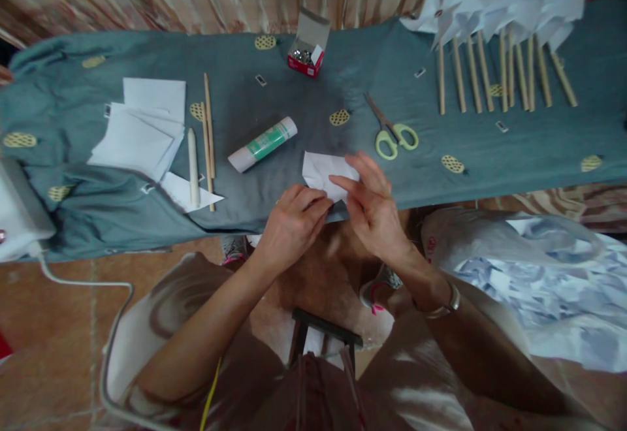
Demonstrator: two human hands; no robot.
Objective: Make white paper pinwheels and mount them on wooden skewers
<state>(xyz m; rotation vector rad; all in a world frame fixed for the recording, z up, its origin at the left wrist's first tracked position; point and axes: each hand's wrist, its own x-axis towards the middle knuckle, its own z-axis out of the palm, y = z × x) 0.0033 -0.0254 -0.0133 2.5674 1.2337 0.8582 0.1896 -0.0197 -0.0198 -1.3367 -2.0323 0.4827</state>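
A small folded sheet of white paper (pixel 319 168) sits at the front edge of the cloth-covered table, between my hands. My left hand (pixel 296 223) pinches its lower left edge, thumb and fingertips together. On the right side, my right hand (pixel 375 212) grips the paper, with the index finger laid across its face; part of the thumb's contact is hidden. Just beyond my right hand lie scissors (pixel 386 137) with pale green handles, blades apart. A white and green glue stick (pixel 263 145) rests on its side to the upper left of the paper.
White paper pinwheels (pixel 509 6) on wooden sticks lie at the back right. A red box (pixel 306 62) of small metal pieces stands open at the back. Left are paper sheets (pixel 142 137) and thin sticks (pixel 208 130). A bag of paper scraps (pixel 548 281) is at lower right.
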